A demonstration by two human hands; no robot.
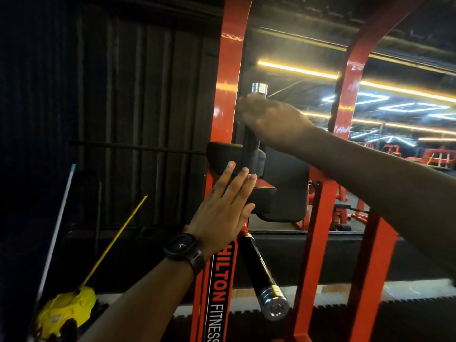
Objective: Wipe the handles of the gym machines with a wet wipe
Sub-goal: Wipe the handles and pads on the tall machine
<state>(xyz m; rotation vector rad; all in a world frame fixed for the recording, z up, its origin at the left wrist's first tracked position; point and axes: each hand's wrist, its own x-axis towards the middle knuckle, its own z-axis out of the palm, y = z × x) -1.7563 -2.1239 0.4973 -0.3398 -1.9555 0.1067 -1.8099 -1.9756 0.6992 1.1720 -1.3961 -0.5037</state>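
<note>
An upright black handle (251,146) with a chrome cap stands on the orange gym machine (228,95) at mid frame. My right hand (269,117), blurred, is wrapped round this handle just under the cap. No wet wipe shows plainly; it may be hidden inside that hand. My left hand (224,206), with a black watch on the wrist, is held flat with straight fingers. Its fingertips reach the black pad (222,154) beside the handle's base.
A second black handle (259,270) with a chrome end slants down to the lower right. Orange frame posts (318,230) stand close on the right. A yellow mop bucket (66,309) with two poles sits lower left against a dark wall. A mirror (296,90) behind reflects gym lights.
</note>
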